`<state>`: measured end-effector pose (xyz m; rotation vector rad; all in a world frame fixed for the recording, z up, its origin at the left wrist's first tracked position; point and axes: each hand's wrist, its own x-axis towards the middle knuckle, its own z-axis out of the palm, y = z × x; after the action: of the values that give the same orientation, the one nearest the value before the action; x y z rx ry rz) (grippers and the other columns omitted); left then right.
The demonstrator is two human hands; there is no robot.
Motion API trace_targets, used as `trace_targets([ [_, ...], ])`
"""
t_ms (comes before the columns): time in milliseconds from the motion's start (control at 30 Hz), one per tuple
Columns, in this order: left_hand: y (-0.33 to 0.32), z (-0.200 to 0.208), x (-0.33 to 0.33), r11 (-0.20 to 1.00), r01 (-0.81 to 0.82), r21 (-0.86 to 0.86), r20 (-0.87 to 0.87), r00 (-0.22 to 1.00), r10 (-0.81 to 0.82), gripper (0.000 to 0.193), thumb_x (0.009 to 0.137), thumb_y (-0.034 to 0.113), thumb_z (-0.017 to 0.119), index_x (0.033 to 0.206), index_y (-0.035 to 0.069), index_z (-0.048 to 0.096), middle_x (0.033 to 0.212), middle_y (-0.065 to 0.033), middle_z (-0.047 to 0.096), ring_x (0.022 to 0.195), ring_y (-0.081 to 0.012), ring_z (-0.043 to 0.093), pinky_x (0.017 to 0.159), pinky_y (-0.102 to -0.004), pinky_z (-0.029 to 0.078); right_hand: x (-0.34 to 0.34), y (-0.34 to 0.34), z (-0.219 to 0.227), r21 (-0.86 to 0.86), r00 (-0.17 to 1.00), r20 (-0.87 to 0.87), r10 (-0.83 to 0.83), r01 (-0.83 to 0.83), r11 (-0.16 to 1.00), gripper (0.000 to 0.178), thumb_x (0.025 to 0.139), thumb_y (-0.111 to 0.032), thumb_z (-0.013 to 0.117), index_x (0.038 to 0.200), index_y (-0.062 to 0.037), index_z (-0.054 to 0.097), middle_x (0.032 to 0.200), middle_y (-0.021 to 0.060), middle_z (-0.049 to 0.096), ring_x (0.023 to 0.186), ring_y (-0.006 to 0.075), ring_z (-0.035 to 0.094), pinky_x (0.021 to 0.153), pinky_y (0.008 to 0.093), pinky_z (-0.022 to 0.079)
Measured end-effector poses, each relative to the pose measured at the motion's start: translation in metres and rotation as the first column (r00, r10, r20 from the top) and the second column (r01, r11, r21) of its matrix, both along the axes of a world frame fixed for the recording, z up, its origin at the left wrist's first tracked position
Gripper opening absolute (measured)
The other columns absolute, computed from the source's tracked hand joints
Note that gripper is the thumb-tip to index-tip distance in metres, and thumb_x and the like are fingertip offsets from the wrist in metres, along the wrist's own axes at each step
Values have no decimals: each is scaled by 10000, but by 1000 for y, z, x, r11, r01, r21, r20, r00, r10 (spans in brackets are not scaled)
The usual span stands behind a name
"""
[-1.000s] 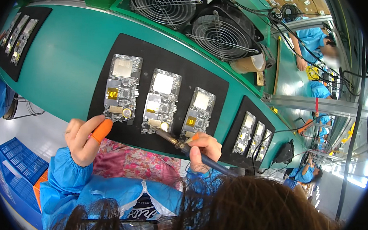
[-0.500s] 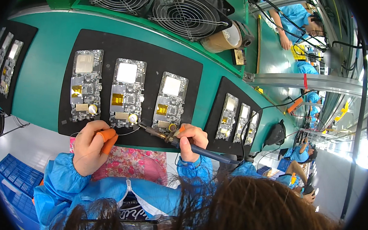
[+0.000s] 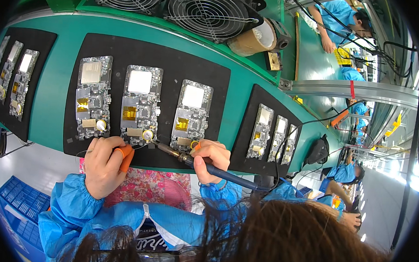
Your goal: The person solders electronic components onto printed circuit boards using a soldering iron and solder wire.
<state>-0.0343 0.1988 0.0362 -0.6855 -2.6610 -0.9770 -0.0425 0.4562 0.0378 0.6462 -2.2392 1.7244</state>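
Observation:
Three circuit boards lie side by side on a black mat (image 3: pixel 170 70): a left board (image 3: pixel 94 105), a middle board (image 3: pixel 143 100) and a right board (image 3: pixel 198 116). My right hand (image 3: pixel 211 160) grips a soldering iron (image 3: pixel 230 176), its tip beside the round silver part (image 3: pixel 148 135) at the near end of the middle board. Whether the tip touches the board I cannot tell. In my left hand (image 3: pixel 103 165), orange covers on some fingertips, a thin solder wire (image 3: pixel 142 146) is pinched and reaches toward the iron's tip.
More boards rest on a left mat (image 3: pixel 41 48) and a right mat (image 3: pixel 239 149) along the green bench (image 3: pixel 62 74). Behind stand wire-guarded fans (image 3: pixel 209 13) and a cardboard roll (image 3: pixel 253 40). The iron's cable (image 3: pixel 279 159) loops at the right. Co-workers in blue sit farther right.
My left hand has come nearer the iron's tip, so less wire shows between them. The iron has shifted slightly left. The view has moved a little; both hands keep their hold.

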Motion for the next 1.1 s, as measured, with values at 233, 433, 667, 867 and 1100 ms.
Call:
trace_targets([
  [233, 3, 2, -3, 1000, 17, -1, -40, 999, -17, 213, 624, -24, 742, 784, 13, 606, 927, -88, 573, 759, -251, 554, 630, -352, 418, 0, -1, 0, 10, 1000, 9, 8, -8, 1000, 73, 708, 9, 586, 672, 5, 523, 586, 112, 547, 463, 238, 525, 431, 310, 408],
  [433, 12, 3, -6, 997, 51, -58, -63, 997, -55, 210, 606, -39, 718, 771, 8, 596, 926, -84, 577, 755, -241, 553, 635, -354, 419, 0, -1, -1, 1, 1000, -1, 6, -6, 1000, 82, 706, 10, 583, 665, 1, 513, 583, 111, 542, 463, 234, 521, 427, 306, 400],
  [667, 16, 13, -8, 995, 68, -68, -16, 997, -69, 213, 623, -57, 698, 803, -3, 597, 945, -94, 575, 784, -258, 565, 655, -361, 450, 0, -1, 0, 8, 1000, 2, 13, -13, 1000, 89, 705, 11, 585, 661, -5, 509, 584, 108, 541, 460, 233, 515, 420, 308, 391],
  [867, 9, 22, -2, 964, -204, 169, 243, 957, 160, 207, 701, -81, 698, 879, -24, 609, 1006, -131, 555, 854, -322, 578, 693, -381, 493, 3, 4, 5, -60, 998, 8, -60, 60, 996, 119, 756, -54, 603, 680, 7, 536, 577, 107, 550, 451, 219, 512, 425, 302, 387],
  [1100, -6, 16, 4, 999, -35, -18, 90, 995, 36, 253, 664, -33, 736, 899, -13, 643, 990, -105, 565, 814, -272, 553, 673, -348, 468, 1, -3, 1, -53, 1000, -25, -11, 9, 999, 82, 732, -22, 596, 685, 7, 535, 592, 112, 557, 463, 231, 522, 428, 301, 396],
])
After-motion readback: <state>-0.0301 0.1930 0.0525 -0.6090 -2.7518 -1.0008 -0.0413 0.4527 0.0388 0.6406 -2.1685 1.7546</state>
